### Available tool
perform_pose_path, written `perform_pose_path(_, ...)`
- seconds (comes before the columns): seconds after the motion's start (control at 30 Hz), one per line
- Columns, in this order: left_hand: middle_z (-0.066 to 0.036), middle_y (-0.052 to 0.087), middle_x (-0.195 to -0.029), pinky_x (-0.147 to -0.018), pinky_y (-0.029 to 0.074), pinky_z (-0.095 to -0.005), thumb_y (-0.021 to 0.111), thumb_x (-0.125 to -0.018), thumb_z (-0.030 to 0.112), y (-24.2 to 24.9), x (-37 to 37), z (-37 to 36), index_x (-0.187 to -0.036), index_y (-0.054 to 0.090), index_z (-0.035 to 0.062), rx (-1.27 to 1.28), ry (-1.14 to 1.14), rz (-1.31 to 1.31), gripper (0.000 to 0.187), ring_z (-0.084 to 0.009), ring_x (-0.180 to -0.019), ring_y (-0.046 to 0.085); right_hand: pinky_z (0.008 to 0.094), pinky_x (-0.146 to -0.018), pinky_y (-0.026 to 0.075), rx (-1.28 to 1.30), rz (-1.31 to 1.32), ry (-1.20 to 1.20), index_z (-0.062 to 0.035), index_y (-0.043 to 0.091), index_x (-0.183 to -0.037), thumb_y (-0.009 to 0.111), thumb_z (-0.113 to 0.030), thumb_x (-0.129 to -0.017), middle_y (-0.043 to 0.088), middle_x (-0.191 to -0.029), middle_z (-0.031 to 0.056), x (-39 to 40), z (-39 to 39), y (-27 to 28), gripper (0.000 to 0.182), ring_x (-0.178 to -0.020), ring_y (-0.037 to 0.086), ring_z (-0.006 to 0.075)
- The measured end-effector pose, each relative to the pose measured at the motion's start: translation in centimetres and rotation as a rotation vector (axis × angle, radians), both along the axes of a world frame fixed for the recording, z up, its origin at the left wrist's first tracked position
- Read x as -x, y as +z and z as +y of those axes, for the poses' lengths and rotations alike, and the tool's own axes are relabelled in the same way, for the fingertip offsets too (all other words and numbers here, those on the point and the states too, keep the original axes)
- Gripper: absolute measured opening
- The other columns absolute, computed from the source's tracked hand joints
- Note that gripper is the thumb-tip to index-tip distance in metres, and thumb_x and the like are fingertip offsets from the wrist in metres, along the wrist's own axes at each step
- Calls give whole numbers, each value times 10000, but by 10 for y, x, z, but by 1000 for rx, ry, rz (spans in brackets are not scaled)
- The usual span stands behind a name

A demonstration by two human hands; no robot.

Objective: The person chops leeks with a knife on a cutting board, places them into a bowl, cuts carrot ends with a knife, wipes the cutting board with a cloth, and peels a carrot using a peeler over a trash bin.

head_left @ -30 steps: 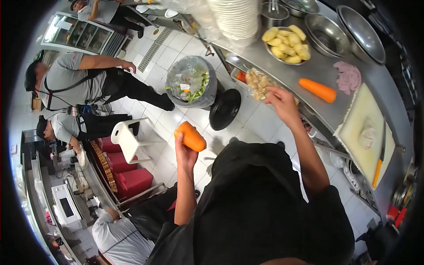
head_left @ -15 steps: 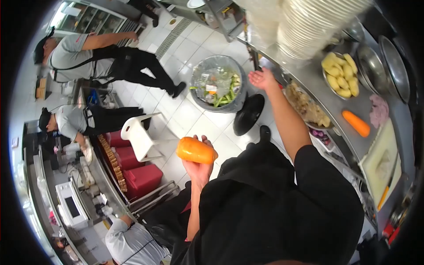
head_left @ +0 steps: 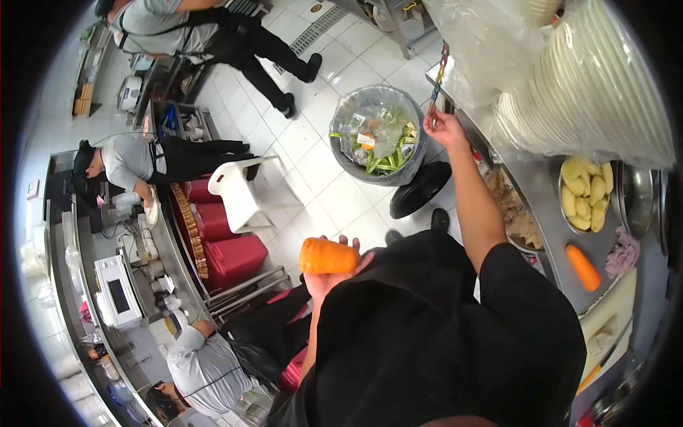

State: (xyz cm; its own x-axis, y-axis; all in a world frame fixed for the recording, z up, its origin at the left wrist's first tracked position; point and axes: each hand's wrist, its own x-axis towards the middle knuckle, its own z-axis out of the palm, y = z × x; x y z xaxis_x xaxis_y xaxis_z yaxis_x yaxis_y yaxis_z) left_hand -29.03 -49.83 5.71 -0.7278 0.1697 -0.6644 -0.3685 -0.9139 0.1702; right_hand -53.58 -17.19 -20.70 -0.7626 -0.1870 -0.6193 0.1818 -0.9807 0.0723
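Observation:
A thick peeled carrot (head_left: 324,256) lies across my left hand (head_left: 333,279), whose fingers wrap round it. My right hand (head_left: 447,130) reaches out beside the counter's end, fingers pinched on the lower end of a slim multicoloured, patterned tool (head_left: 440,78). Its exact kind cannot be made out. Below and left of that hand stands a lined bin (head_left: 420,158) with green trimmings and plastic in it. A black round lid (head_left: 420,191) leans beside the bin.
The counter at right holds peeled potatoes (head_left: 585,192) in a bowl, another carrot (head_left: 583,268), a pink cloth (head_left: 622,255), and a cutting board (head_left: 619,306) with a knife. Bagged stacked containers (head_left: 583,92) rise above. A white chair (head_left: 238,192) and several co-workers are at left.
My right hand, open and bare before, has closed on the multicoloured tool. The carrot stays in my left hand, turned slightly. The view has shifted, and the upper-left co-worker appears higher and farther right.

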Motion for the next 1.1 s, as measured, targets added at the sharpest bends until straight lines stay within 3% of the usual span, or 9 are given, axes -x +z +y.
perform_pose_path(0.23,-169,499,-1252,-1048,179,-686,439,-923,399,1,54,-2,-1109,579,207,-43,-22,129,302,-412,-1211,405,419,-895,425,-277,202,-1,-29,510,-1074,468,-171,-962,596,-1096,169,-98,-69,142,186,-981,565,266)
perform_pose_path(0.4,-212,366,-1369,-1044,184,-689,444,-920,413,-3,102,-23,-1155,547,222,-83,-96,98,319,-466,-1250,333,431,-958,381,-792,552,-291,-31,506,-1062,409,-125,-983,580,-1158,186,-134,-54,197,157,-1056,542,277)
perform_pose_path(0.47,-222,347,-1393,-1047,181,-686,449,-912,431,-7,127,-31,-1125,566,218,-140,-199,103,323,-479,-1279,295,458,-1062,274,-1125,719,-408,-46,562,-1076,430,-98,-968,575,-1195,210,-149,-46,248,178,-1240,450,321)
perform_pose_path(0.57,-251,316,-1412,-1068,202,-645,446,-922,415,-21,164,-43,-1139,568,223,-263,-403,196,315,-487,-1296,262,483,-1079,231,-1407,1066,-385,-53,582,-1088,474,-110,-950,589,-1187,207,-166,-39,302,184,-1300,380,349)
perform_pose_path(0.7,-250,316,-1415,-1060,264,-616,500,-897,378,-38,212,-49,-1169,537,207,-265,-535,10,323,-498,-1292,272,531,-1101,153,-1459,660,-510,-69,611,-1086,527,-137,-929,429,-1385,170,-169,-83,301,191,-1346,295,362)
perform_pose_path(0.73,-248,337,-1402,-1061,296,-583,519,-876,334,-36,219,-49,-1249,487,192,-213,-606,43,401,-488,-1299,279,539,-1087,212,-1357,592,-577,-62,620,-1081,519,-141,-934,363,-1427,165,-174,-93,294,195,-1352,282,346)
perform_pose_path(0.9,-248,479,-1263,-1031,396,-452,559,-806,283,-41,255,-47,-1264,400,-66,-314,-833,149,598,-443,-1245,404,535,-1021,353,-883,240,-605,-42,581,-1047,482,-181,-954,460,-1320,204,-185,-144,272,194,-1253,412,370)
perform_pose_path(0.93,-309,341,-1364,-1082,338,-449,536,-796,259,-44,263,-47,-1330,288,-101,-341,-857,156,690,-447,-1289,335,533,-1020,355,-774,258,-540,-39,576,-1033,474,-195,-957,484,-1289,215,-184,-153,272,201,-1225,441,379)
perform_pose_path(1.1,-279,404,-1313,-1049,385,-424,585,-826,266,-37,277,-37,-1280,340,-90,-265,-813,130,627,-385,-1237,424,487,-961,397,-660,302,-287,-33,558,-1020,465,-196,-955,591,-1129,230,-156,-190,279,199,-1125,532,387)
